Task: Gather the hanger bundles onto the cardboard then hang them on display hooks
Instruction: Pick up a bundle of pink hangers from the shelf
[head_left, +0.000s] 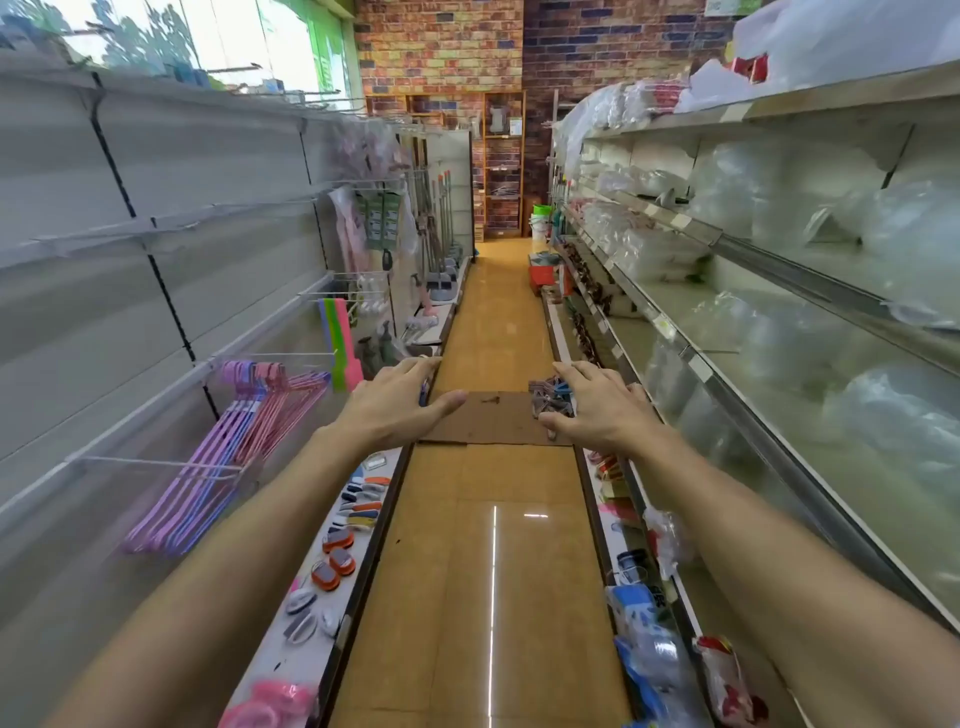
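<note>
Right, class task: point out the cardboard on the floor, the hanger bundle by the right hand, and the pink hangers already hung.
cardboard (493, 421): head view, bare middle of the sheet.
hanger bundle (550, 397): head view, its tangled middle.
pink hangers (228, 457): head view, mid-length of the hanging arms.

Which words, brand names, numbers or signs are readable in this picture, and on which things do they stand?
No text can be read here.
Green packets hanging on the left wall: print too blurred.
Price strips on the right shelf edges: too small.
Blue packet on the low right shelf: dark marks, unreadable.
Paper on the far wooden rack: too small.
Cardboard on the floor: no print visible.
</note>
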